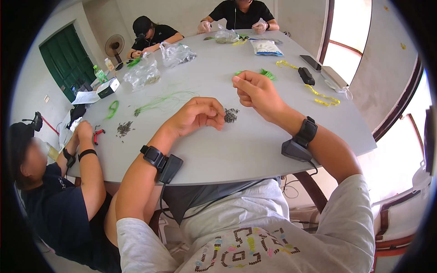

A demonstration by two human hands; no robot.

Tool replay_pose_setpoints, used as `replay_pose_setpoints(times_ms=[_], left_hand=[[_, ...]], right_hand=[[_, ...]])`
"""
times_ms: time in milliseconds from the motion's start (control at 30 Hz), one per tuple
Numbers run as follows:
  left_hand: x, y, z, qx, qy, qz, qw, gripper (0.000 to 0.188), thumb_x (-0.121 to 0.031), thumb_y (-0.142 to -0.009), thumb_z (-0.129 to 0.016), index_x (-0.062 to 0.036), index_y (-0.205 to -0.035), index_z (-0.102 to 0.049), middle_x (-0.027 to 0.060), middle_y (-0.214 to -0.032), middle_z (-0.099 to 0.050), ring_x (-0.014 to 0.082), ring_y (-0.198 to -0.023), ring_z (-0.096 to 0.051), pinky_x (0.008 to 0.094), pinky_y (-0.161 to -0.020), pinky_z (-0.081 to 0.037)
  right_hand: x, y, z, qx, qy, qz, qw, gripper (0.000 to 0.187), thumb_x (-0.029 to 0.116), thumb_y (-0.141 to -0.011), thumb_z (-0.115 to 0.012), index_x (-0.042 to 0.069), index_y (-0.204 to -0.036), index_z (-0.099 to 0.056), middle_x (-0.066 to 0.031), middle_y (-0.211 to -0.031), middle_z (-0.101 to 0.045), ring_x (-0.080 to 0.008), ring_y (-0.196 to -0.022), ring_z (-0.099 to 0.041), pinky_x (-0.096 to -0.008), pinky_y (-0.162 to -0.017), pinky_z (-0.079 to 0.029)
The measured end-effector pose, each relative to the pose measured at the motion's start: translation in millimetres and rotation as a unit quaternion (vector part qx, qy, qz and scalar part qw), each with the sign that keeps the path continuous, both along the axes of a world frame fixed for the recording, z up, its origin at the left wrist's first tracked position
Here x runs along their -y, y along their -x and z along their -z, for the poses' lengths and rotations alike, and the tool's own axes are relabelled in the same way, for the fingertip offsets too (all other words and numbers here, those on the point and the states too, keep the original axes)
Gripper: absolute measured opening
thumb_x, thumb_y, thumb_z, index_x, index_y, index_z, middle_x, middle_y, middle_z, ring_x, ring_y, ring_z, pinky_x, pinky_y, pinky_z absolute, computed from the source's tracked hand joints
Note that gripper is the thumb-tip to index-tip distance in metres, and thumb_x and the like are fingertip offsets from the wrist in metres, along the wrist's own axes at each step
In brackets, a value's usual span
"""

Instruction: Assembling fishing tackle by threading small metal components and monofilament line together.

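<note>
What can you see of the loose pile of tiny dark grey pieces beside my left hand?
The loose pile of tiny dark grey pieces is a small, uneven heap with ragged edges, dull and perhaps metallic; single pieces are too small to make out. It lies on the smooth light grey table, just right of your bare left hand, which may hide its left edge; contact is unclear.

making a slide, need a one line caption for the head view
Left hand beside a heap of small dark pieces, right hand over the grey table.
</note>
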State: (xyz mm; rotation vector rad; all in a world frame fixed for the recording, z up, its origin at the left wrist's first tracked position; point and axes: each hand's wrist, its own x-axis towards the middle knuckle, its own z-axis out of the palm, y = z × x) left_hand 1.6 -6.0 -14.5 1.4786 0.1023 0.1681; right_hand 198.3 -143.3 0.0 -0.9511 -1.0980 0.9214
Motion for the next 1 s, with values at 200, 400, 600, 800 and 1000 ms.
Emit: replay_pose_setpoints(times_ms=[200, 400, 600, 800, 1000], left_hand=[[-0.3, 0.1, 1.4, -0.004, 0.051, 0.036, 0.998, 0.018, -0.014, -0.092, -0.057, 0.0022, -0.093, -0.064, 0.0151, -0.087, -0.069, 0.0251, -0.079, -0.068, 0.0367, -0.078, -0.056], [-9.7, -1.0, 9.3, 0.01, 0.019, 0.02, 1.0, 0.015, -0.012, -0.092, -0.058, 0.0016, -0.089, -0.065, 0.0139, -0.085, -0.069, 0.0247, -0.078, -0.068, 0.0358, -0.077, -0.056], [-7.8, -0.3, 7.2, 0.012, -0.004, 0.007, 1.0, 0.016, -0.013, -0.09, -0.059, 0.0017, -0.087, -0.065, 0.0135, -0.083, -0.068, 0.0249, -0.076, -0.067, 0.0355, -0.075, -0.056], [-2.8, 0.2, 2.3, 0.016, 0.056, 0.024, 0.998, 0.021, -0.017, -0.09, -0.059, 0.0031, -0.089, -0.065, 0.0141, -0.083, -0.068, 0.0252, -0.074, -0.067, 0.036, -0.076, -0.055], [-5.5, 0.3, 3.7, 0.011, 0.041, 0.013, 0.999, 0.018, -0.015, -0.091, -0.06, 0.002, -0.089, -0.065, 0.0131, -0.082, -0.068, 0.0239, -0.074, -0.067, 0.0347, -0.074, -0.054]], right_hand=[[0.0, 8.9, 1.8, 0.016, 0.006, -0.005, 1.0, 0.025, 0.023, -0.103, -0.061, 0.0, -0.095, -0.057, 0.0045, -0.072, -0.044, -0.0038, -0.056, -0.03, -0.023, -0.049, -0.027], [1.2, 13.3, 1.6, 0.042, 0.015, -0.008, 0.999, 0.025, 0.025, -0.104, -0.06, 0.003, -0.095, -0.055, 0.006, -0.07, -0.037, -0.004, -0.057, -0.027, -0.023, -0.05, -0.024], [-0.1, 5.3, -1.9, 0.058, 0.012, 0.008, 0.998, 0.025, 0.025, -0.104, -0.06, 0.003, -0.096, -0.055, 0.0065, -0.07, -0.036, -0.0037, -0.056, -0.026, -0.0231, -0.05, -0.024], [-0.7, -0.4, -1.7, 0.004, -0.004, 0.0, 1.0, 0.023, 0.021, -0.103, -0.062, 0.0, -0.093, -0.057, 0.0052, -0.07, -0.041, -0.004, -0.056, -0.028, -0.0231, -0.049, -0.025], [-0.1, -2.2, -6.2, -0.001, -0.015, 0.006, 1.0, 0.022, 0.02, -0.103, -0.062, 0.001, -0.093, -0.056, 0.0053, -0.069, -0.041, -0.004, -0.055, -0.028, -0.0234, -0.048, -0.024]])
